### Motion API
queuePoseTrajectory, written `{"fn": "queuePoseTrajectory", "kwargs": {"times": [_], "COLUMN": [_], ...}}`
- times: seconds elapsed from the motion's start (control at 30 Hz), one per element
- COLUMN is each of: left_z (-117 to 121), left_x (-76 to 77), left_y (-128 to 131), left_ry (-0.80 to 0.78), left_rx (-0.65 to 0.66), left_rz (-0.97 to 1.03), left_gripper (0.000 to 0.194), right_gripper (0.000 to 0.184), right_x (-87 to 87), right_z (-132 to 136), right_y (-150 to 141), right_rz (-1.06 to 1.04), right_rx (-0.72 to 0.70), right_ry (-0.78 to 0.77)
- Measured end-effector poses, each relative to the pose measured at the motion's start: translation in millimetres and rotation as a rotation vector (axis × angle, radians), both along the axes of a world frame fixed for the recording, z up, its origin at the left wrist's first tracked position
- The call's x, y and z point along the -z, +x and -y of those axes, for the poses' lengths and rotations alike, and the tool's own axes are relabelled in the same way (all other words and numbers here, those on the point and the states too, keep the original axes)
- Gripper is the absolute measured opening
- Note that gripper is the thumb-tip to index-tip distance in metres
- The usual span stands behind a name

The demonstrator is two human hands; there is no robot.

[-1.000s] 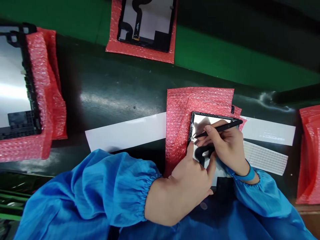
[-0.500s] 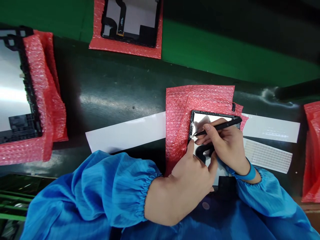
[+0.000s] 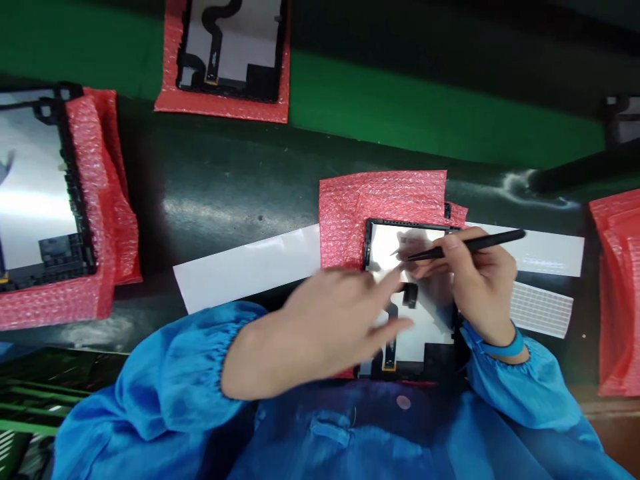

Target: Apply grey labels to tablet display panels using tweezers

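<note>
A pair of black tweezers (image 3: 493, 241) is held in my right hand (image 3: 483, 283), its thin tip pointing left over the upper part of a tablet-sized display panel (image 3: 413, 343). The panel has a black frame, a silvery back and a dark flex cable (image 3: 389, 347) and lies on red bubble wrap (image 3: 383, 190). My left hand (image 3: 325, 323), smeared by motion, hovers over the panel's left side. Its index finger and thumb are stretched out and apart, with nothing seen between them; the other fingers are hidden.
White strips (image 3: 250, 270) extend to both sides beneath the wrap. A sheet of small labels (image 3: 543, 310) lies right of my right hand. Other panels on red wrap sit at the left (image 3: 37, 187) and top (image 3: 245, 40). More red wrap (image 3: 620, 293) lies at the far right.
My left hand has lifted off the panel's left edge and moved left, uncovering the cable. My right hand has shifted right with the tweezers, whose tip has left that edge. The view has turned slightly.
</note>
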State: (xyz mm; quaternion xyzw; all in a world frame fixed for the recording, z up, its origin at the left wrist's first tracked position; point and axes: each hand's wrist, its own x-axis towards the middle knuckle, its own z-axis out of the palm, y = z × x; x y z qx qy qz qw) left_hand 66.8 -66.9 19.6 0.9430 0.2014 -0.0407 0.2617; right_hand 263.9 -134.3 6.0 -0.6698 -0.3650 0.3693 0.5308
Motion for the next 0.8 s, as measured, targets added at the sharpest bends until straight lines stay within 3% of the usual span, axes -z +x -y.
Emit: {"fn": "queuePoseTrajectory", "kwargs": {"times": [0.07,0.13,0.23,0.37,0.53,0.6,0.67,0.8], "left_z": [-13.6,-22.6,-25.6,-19.1,-7.2,-4.5,-8.7,-54.5], "left_x": [1.9,6.2,10.8,5.9,7.8,12.1,13.3,2.0], "left_y": [-13.2,-23.0,-25.6,-12.3,11.0,19.9,29.0,55.0], "left_ry": [-0.013,-0.039,-0.180,-0.344,-0.798,-0.944,-0.978,-0.857], "left_rx": [-0.220,-0.362,-0.388,-0.417,-0.690,-0.824,-0.871,-0.784], "left_rz": [-0.086,-0.143,-0.118,0.013,0.322,0.431,0.480,0.428], "left_gripper": [0.051,0.045,0.030,0.029,0.028,0.044,0.059,0.052], "right_gripper": [0.034,0.030,0.028,0.031,0.034,0.038,0.041,0.043], "right_x": [2.4,13.5,35.6,51.9,56.7,58.6,60.1,60.2], "right_z": [12.7,27.6,43.7,45.3,38.1,36.4,34.9,32.7], "right_y": [14.4,28.0,38.7,36.3,35.5,38.5,42.5,53.1], "right_rz": [0.034,0.039,0.019,0.039,-0.048,-0.108,-0.159,-0.244], "right_rx": [0.104,0.172,0.225,0.266,0.304,0.326,0.352,0.476], "right_ry": [0.048,0.056,0.087,0.151,0.205,0.232,0.256,0.338]}}
